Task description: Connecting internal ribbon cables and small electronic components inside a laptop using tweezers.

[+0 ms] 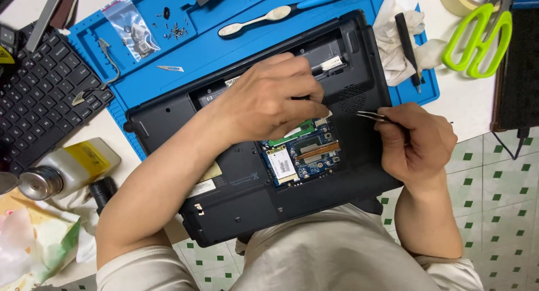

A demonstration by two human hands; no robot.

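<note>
**Hands over the opened laptop**

My left hand [269, 100] is curled, fingertips pressing into the black laptop [241, 195], covering part of the green board [306, 153]. My right hand [418, 142] is closed around thin metal tweezers [370, 116]. Beyond it lie green scissors [480, 38]; beyond both, a blue mat [208, 52].

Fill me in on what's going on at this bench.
A person is working on a black laptop lying bottom-up on a blue mat, its cover off so the circuit boards show. The left hand presses its fingertips down at the edge of the open bay. The right hand holds metal tweezers pointed toward that spot. Loose screws, a spudger and green scissors lie nearby.
</note>
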